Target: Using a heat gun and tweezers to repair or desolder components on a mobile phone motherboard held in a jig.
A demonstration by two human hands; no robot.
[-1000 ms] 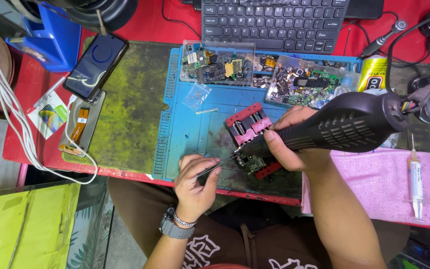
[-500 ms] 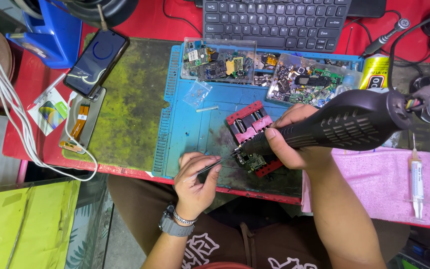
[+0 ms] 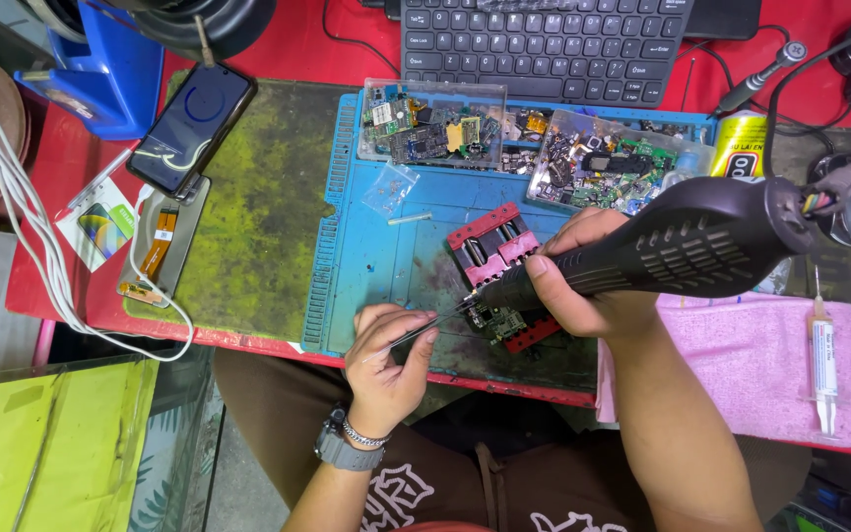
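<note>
Over the blue mat [image 3: 376, 246], my right hand [image 3: 583, 296] grips the hot-air gun [image 3: 682, 246]; left hand [image 3: 391, 345] pinches tweezers [image 3: 435, 325]. Lingering heat could scorch the small board [image 3: 499, 320].

A work mat [image 3: 366, 266] lies on the surface [image 3: 61, 177], with a keyboard [image 3: 544, 44] behind it. Two trays of parts [image 3: 435, 123] sit along the mat's far edge. A clamp holder [image 3: 492, 246] rests mid-mat with a circuit board [image 3: 499, 323] on its near end. Left of the mat lies a phone [image 3: 192, 128]; to the right, a cloth [image 3: 741, 365] with a syringe [image 3: 824, 360] on it.
</note>
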